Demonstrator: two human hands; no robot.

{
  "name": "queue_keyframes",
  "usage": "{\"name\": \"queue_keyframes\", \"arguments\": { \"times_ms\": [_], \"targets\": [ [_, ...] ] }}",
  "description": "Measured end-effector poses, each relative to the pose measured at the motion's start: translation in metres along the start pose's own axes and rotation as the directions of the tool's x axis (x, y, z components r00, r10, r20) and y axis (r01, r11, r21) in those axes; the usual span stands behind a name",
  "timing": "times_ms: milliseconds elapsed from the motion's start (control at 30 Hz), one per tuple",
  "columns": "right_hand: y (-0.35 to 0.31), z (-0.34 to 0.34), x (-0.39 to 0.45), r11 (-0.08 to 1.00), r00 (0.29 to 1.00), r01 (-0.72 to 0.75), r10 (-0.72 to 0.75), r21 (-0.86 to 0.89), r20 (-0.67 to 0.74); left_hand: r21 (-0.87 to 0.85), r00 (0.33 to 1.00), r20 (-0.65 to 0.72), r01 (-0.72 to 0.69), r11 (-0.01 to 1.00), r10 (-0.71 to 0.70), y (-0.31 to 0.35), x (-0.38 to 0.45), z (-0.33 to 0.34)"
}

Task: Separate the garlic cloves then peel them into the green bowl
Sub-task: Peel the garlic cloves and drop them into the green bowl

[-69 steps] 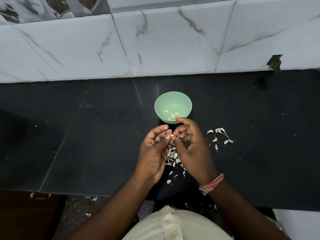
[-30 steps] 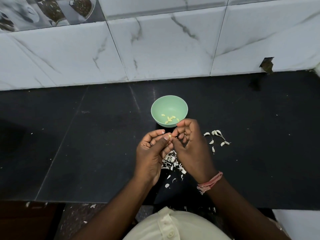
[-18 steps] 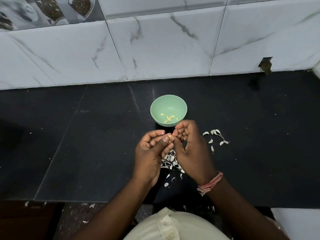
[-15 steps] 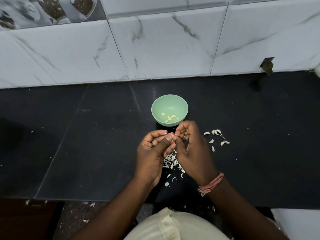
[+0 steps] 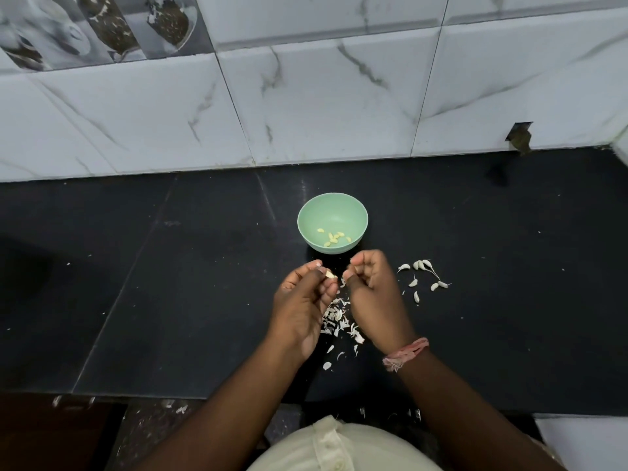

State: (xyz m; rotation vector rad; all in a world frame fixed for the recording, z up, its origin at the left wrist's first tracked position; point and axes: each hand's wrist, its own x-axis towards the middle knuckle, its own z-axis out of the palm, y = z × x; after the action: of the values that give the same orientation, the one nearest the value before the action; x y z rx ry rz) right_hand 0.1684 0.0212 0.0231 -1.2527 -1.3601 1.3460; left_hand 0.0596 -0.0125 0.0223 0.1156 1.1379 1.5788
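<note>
Pinching garlic clove (image 5: pixel 329 274) in left hand (image 5: pixel 304 305).

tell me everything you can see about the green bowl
The green bowl is small, round and pale mint green, with a smooth matte look like plastic. It stands upright and open on the black counter, just beyond the two hands, neither of which touches it. Inside, toward its near side, lie a few small yellowish peeled garlic cloves. The rest of its inside is bare.
</note>
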Motion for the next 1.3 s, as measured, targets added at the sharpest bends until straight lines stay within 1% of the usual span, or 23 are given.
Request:
{"name": "queue_keyframes", "arguments": {
  "times_ms": [67,133,233,433,600,733,800,867,900,967,1000,1033,1100,1133,1167,1200,1267,1300],
  "targets": [
    [0.004,-0.004,0.006,0.998,0.994,-0.065,0.066,0.018,-0.087,-0.028,0.996,-0.078,0.047,0.998,-0.049,0.004,0.012,0.002],
    [0.008,-0.009,0.009,0.994,0.986,-0.109,0.112,0.03,-0.127,-0.038,0.988,-0.145,0.052,0.998,-0.057,0.008,0.025,0.007],
    [0.013,-0.012,0.012,0.988,0.98,-0.148,0.152,0.044,-0.129,-0.05,0.978,-0.203,0.048,0.998,-0.057,0.015,0.044,0.023],
    [0.014,-0.011,0.008,0.987,0.983,-0.152,0.157,0.056,-0.1,-0.052,0.939,-0.341,0.036,0.998,-0.051,0.015,0.068,0.044],
    [0.021,-0.017,0.003,0.987,0.985,-0.149,0.154,0.062,-0.082,-0.033,0.93,-0.367,0.0,0.999,-0.012,0.007,0.075,0.043],
    [0.026,-0.024,-0.001,0.994,0.993,-0.105,0.106,0.031,-0.049,-0.057,0.94,-0.34,0.014,0.998,-0.032,0.006,0.074,0.042],
    [0.029,-0.026,0.0,0.997,0.997,-0.077,0.077,-0.011,-0.001,-0.063,0.948,-0.318,-0.004,0.998,-0.017,0.005,0.063,0.045],
    [0.033,-0.024,0.0,0.997,0.998,-0.048,0.05,-0.052,0.046,-0.032,0.953,-0.304,-0.008,0.999,-0.002,-0.001,0.046,0.046],
    [0.035,-0.024,0.0,0.997,0.998,-0.005,0.009,-0.073,0.055,-0.016,0.954,-0.3,0.004,1.0,-0.008,-0.007,0.035,0.045],
    [0.038,-0.022,-0.004,0.975,0.984,0.175,-0.167,-0.139,0.068,-0.011,0.949,-0.308,0.063,0.998,-0.064,-0.017,0.015,0.038],
    [0.039,-0.022,-0.008,0.946,0.961,0.268,-0.25,-0.184,0.118,-0.016,0.949,-0.293,0.114,0.993,-0.114,-0.02,0.004,0.035],
    [0.041,-0.02,-0.012,0.914,0.934,0.335,-0.29,-0.231,0.207,-0.013,0.953,-0.253,0.17,0.985,-0.167,-0.022,-0.007,0.032],
    [0.049,-0.016,-0.021,0.829,0.888,0.402,-0.25,-0.388,0.386,0.004,0.959,-0.13,0.254,0.967,-0.252,-0.024,-0.026,0.029],
    [0.054,-0.014,-0.025,0.777,0.882,0.418,-0.221,-0.471,0.417,0.013,0.96,-0.095,0.267,0.963,-0.265,-0.025,-0.033,0.028],
    [0.058,-0.011,-0.026,0.742,0.894,0.408,-0.206,-0.532,0.398,0.028,0.961,-0.098,0.263,0.964,-0.259,-0.025,-0.036,0.027],
    [0.06,-0.01,-0.024,0.725,0.916,0.379,-0.203,-0.575,0.347,0.04,0.964,-0.131,0.239,0.97,-0.232,-0.026,-0.037,0.025],
    [0.058,-0.011,-0.016,0.734,0.964,0.26,-0.157,-0.627,0.216,0.068,0.966,-0.212,0.164,0.984,-0.147,-0.027,-0.031,0.02],
    [0.059,-0.015,-0.011,0.747,0.978,0.205,-0.135,-0.632,0.157,0.082,0.964,-0.23,0.153,0.985,-0.131,-0.027,-0.028,0.017]
  ]
}}
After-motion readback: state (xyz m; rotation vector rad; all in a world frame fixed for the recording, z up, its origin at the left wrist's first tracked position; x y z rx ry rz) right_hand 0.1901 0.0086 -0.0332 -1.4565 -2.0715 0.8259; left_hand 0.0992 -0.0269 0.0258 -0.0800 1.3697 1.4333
